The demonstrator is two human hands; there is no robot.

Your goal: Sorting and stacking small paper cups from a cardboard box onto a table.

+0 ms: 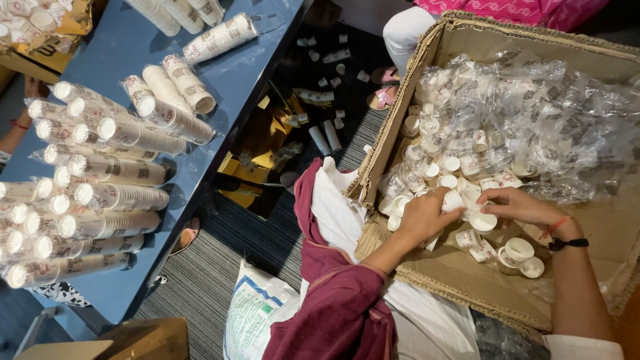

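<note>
Both my hands reach into a large cardboard box [467, 30] lined with crinkled clear plastic [553, 113] and holding several loose small white paper cups [460, 163]. My left hand [427, 217] is closed around a short stack of paper cups [453, 199] near the box's near wall. My right hand [523, 205], with a red thread and a black band at the wrist, touches a single cup [483, 221] just below its fingers. More loose cups [520, 252] lie on the box floor under my right forearm.
A blue table [247, 73] on the left carries several plastic-wrapped sleeves of stacked cups [120, 197]. Another person's white trouser leg [403, 30] and sandalled foot [383, 99] are beyond the box. A white sack [257, 313] and a carton [143, 337] sit on the striped floor.
</note>
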